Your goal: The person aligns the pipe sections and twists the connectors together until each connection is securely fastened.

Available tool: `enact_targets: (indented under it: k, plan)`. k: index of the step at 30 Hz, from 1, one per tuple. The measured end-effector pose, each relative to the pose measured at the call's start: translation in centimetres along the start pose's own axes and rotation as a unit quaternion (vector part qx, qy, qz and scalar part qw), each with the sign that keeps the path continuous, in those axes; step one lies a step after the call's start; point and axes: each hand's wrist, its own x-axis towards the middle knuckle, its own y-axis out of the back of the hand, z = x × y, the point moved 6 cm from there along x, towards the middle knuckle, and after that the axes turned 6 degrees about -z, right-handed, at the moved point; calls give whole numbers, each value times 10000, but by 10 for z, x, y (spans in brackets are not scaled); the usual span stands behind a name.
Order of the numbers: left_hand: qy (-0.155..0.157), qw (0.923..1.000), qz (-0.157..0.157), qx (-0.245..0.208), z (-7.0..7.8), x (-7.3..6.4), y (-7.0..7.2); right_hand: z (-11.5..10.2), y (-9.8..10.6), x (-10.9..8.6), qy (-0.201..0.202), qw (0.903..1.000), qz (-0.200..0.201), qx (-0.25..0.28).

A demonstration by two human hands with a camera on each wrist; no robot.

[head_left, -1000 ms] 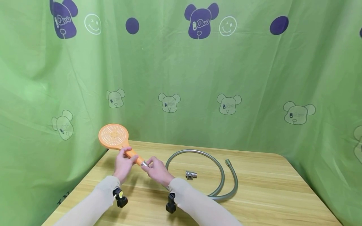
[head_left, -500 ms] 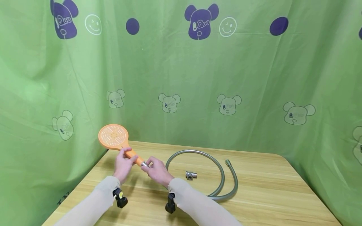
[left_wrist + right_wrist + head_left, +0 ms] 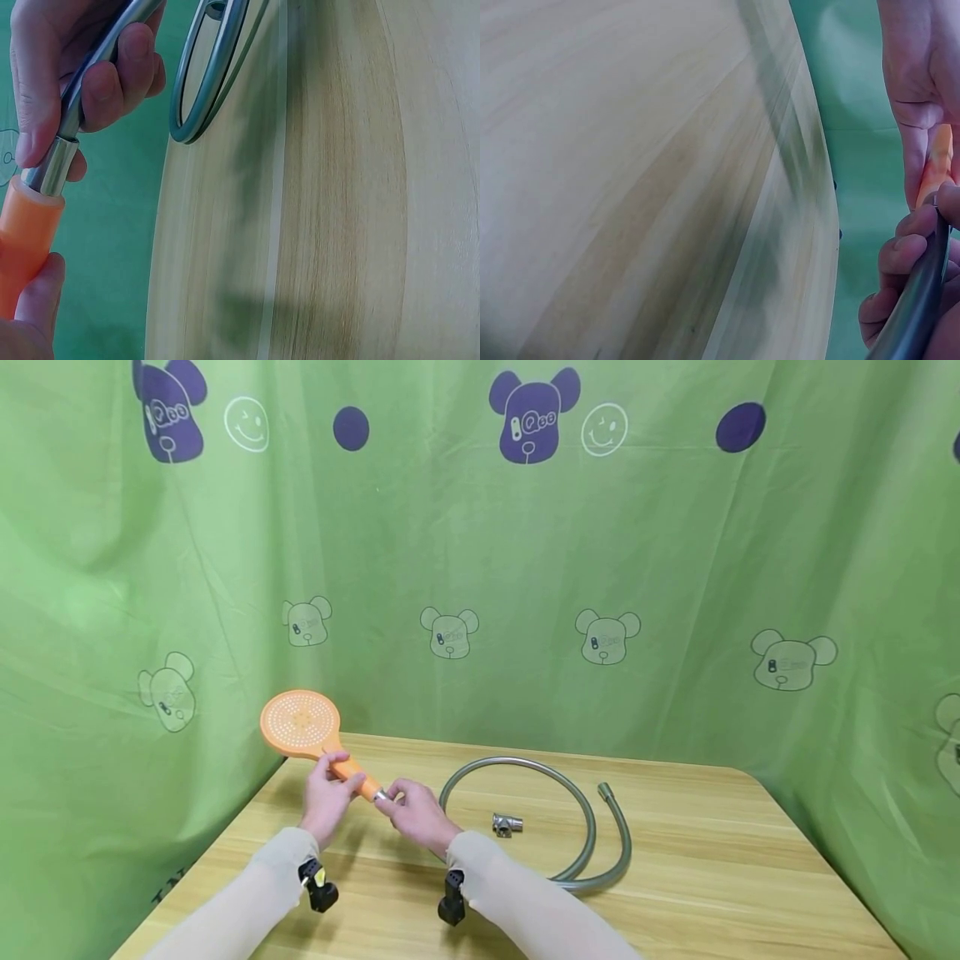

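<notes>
My left hand grips the handle of an orange shower head, raised above the left part of the table with its white-dotted spray face toward me. At the lower end of the handle, my right hand pinches the end of a grey shower hose. In the left wrist view a shiny metal connector nut sits right against the orange handle end, in line with it, and right-hand fingers curl around the nut and hose. The right wrist view shows the hose running back through the right palm.
The hose loops across the wooden table, its free end with a grey fitting pointing to the back. Inside the loop lies a small metal tee valve. A green patterned curtain surrounds the table's back and sides.
My right fingers have shifted very slightly at the connector nut. The left hand, shower head, hose loop and tee valve stay practically in place.
</notes>
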Motion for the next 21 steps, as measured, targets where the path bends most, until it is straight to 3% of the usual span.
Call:
enact_targets:
  k: [21]
  plan:
    - [67,9998,124,-160,-1,1,-5,4,1,3,-182,9992,123,346]
